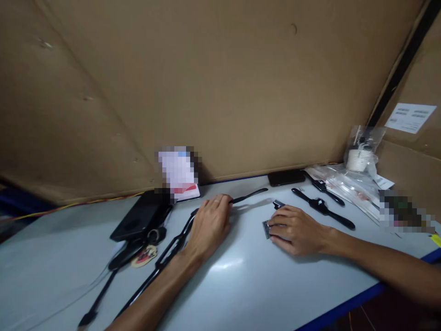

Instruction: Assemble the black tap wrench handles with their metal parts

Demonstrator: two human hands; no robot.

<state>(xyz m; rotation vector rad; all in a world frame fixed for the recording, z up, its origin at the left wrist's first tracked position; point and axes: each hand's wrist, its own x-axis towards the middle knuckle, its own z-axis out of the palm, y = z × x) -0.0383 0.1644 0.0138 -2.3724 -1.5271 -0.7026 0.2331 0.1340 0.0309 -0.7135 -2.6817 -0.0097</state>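
Note:
My left hand (212,223) is closed, palm down, around a black two-handled tool like a spokeshave. One slim handle (253,195) sticks out past the fingers to the right; the grip itself is hidden. Under and beside my left forearm lies a long black slotted metal part (170,253). My right hand (294,230) rests low on the table, fingers curled over a small shiny metal blade (266,229). Just beyond those fingertips is a small dark metal piece (278,203). Behind the right hand lies a black spokeshave (324,209), with a similar one (325,189) farther back.
A black box (141,216) stands at left, near a metal ring (155,235), a round printed tag (144,256) and another black handle (99,296). A phone (286,178) lies by the cardboard wall (223,92). Clear plastic bags (351,184) and a bagged white cup (358,158) sit at right.

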